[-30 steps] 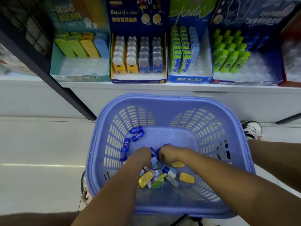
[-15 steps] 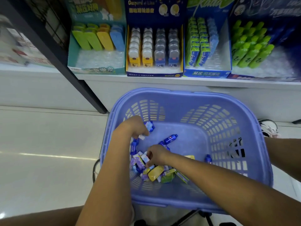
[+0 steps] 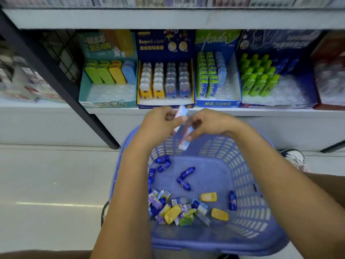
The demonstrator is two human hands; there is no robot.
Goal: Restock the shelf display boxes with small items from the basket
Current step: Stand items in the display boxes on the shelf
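Observation:
Both hands are raised over the far rim of the purple basket (image 3: 248, 238), below the shelf edge. My left hand (image 3: 158, 124) pinches a small pale blue-and-pink packet (image 3: 181, 111). My right hand (image 3: 209, 124) pinches a second similar packet (image 3: 185, 137) that hangs down toward the basket. On the basket floor lie several small blue bottles (image 3: 184, 177), yellow cases (image 3: 208, 197) and a heap of mixed packets (image 3: 175, 210). On the shelf stand the display boxes: a teal one (image 3: 108, 101), a navy one (image 3: 165, 104), a green-and-blue kada box (image 3: 217, 103) and a dark blue box with green bottles (image 3: 261, 83).
A black slanted shelf post (image 3: 61, 85) runs down to the floor at the left. A white shelf board (image 3: 168, 17) hangs above the boxes. A shoe (image 3: 293, 157) shows right of the basket. A red box (image 3: 330, 77) sits at the far right.
Both hands have come up out of the basket, each with a pale packet, and now meet over its far rim. The view has tilted up toward the shelf.

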